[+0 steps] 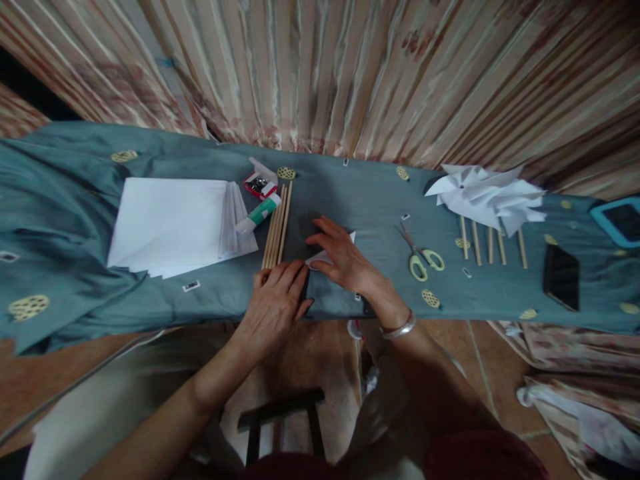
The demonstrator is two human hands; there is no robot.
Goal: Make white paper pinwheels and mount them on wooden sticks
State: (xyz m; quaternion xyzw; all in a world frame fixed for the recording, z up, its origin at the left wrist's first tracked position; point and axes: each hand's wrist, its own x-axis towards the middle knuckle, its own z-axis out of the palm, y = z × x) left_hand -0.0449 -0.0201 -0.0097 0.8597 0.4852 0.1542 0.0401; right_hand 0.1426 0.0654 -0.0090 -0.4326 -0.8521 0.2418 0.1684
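Note:
A small piece of folded white paper lies on the cloth, mostly covered by my right hand. The fingers of that hand are spread over the paper, with the thumb near its left corner. My left hand rests at the front edge of the table, fingers stretched out and thumb apart. Its index fingertip touches the paper's left corner. Several wooden sticks lie side by side just beyond the left hand, their near ends hidden by its fingers.
At left is a stack of white paper sheets, with a glue stick and an open red box of small metal pieces alongside. Scissors, paper pinwheels on sticks, a dark phone and a blue-framed device lie right.

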